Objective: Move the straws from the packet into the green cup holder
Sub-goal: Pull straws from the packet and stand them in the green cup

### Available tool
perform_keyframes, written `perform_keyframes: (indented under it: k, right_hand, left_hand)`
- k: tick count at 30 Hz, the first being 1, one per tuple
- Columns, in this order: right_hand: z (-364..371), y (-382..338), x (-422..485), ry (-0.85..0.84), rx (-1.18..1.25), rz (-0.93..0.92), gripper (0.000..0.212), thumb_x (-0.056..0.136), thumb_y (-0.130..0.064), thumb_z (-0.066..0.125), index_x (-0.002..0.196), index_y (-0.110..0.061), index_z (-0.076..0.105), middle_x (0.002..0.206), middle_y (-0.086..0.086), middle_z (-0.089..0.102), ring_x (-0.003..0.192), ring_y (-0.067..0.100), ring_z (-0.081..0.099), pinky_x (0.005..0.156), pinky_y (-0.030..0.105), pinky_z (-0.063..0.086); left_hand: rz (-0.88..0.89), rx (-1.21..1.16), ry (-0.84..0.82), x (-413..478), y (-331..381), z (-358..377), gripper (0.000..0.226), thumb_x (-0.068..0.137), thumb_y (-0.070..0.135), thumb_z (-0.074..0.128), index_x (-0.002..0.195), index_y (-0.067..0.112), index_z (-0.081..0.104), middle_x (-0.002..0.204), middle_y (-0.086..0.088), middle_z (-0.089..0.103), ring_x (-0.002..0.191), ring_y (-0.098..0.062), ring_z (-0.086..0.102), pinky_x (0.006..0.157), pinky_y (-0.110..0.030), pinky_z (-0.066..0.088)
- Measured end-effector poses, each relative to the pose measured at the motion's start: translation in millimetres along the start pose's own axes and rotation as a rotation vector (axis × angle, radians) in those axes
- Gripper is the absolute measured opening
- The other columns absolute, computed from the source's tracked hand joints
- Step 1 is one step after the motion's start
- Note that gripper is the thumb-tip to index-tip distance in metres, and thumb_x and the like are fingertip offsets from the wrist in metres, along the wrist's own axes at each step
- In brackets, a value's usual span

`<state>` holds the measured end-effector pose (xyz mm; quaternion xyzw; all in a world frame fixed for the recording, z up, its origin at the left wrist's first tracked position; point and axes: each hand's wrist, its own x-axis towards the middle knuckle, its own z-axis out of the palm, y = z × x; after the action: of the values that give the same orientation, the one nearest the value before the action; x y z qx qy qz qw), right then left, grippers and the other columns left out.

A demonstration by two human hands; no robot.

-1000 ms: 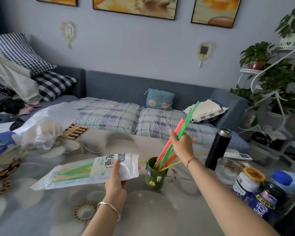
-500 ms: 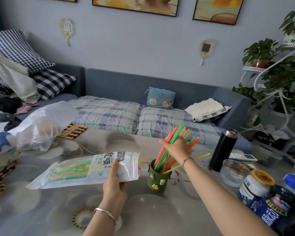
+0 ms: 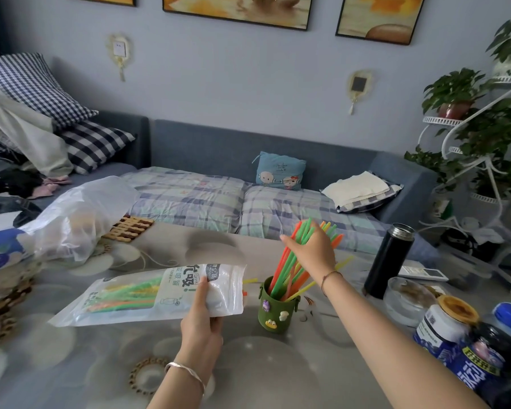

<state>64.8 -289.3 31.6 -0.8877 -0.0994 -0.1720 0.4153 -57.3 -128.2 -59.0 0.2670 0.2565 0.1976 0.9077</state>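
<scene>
Gripping packet [image 3: 148,293] in left hand [image 3: 201,323], mouth aimed right at green cup holder [image 3: 275,312]; right hand [image 3: 310,250] nearer, against standing straws [image 3: 282,274], grip unclear.

Looks like a home living room: blue sofa [image 3: 207,146] with plaid cover [image 3: 189,199], checked pillows [image 3: 36,84], cartoon cushion [image 3: 279,175], framed pictures [image 3: 236,7] on wall, potted plants [image 3: 455,93] on white stand [image 3: 443,121], cluttered surface [image 3: 278,364] with flask [image 3: 388,261] and jars [image 3: 443,323].

Left hand [image 3: 202,326] grips the packet [image 3: 148,293]; right hand [image 3: 313,252] touches straws [image 3: 281,274] in the cup holder [image 3: 275,314].
</scene>
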Motion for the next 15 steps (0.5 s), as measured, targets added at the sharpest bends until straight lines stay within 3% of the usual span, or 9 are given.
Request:
perform_keyframes:
  k: [4, 9, 15]
  right_hand:
    - [-17.5, -9.1, 5.5, 0.162, -0.044, -0.230, 0.045, 0.081, -0.032, 0.069, 0.120, -0.019, 0.050, 0.095, -0.004, 0.065, 0.086, 0.013, 0.056, 0.064, 0.025, 0.043]
    - [-21.6, 1.5, 13.6, -0.004, -0.242, -0.324, 0.029, 0.088, -0.030, 0.060, 0.114, -0.019, 0.062, 0.112, 0.001, 0.067, 0.107, 0.018, 0.058, 0.083, 0.029, 0.048]
    - [-39.7, -3.4, 11.4, -0.037, -0.404, -0.354, 0.044, 0.089, -0.038, 0.057, 0.128, -0.017, 0.055, 0.130, 0.004, 0.060, 0.121, 0.022, 0.052, 0.102, 0.035, 0.041]
  left_hand:
    - [0.000, -0.002, 0.000, -3.5, 0.0, 1.8, 0.049, 0.081, 0.031, 0.072, 0.122, 0.009, 0.056, 0.125, -0.020, 0.064, 0.117, -0.042, 0.059, 0.103, -0.055, 0.045]
    - [-0.006, 0.001, 0.027, -8.2, -0.4, 3.4, 0.057, 0.080, 0.032, 0.073, 0.127, 0.006, 0.055, 0.124, -0.021, 0.065, 0.115, -0.042, 0.060, 0.101, -0.056, 0.046]
    - [-0.017, -0.023, 0.028, -13.6, 4.0, 4.9, 0.054, 0.079, 0.030, 0.074, 0.125, 0.008, 0.054, 0.125, -0.019, 0.064, 0.117, -0.040, 0.060, 0.102, -0.054, 0.045]
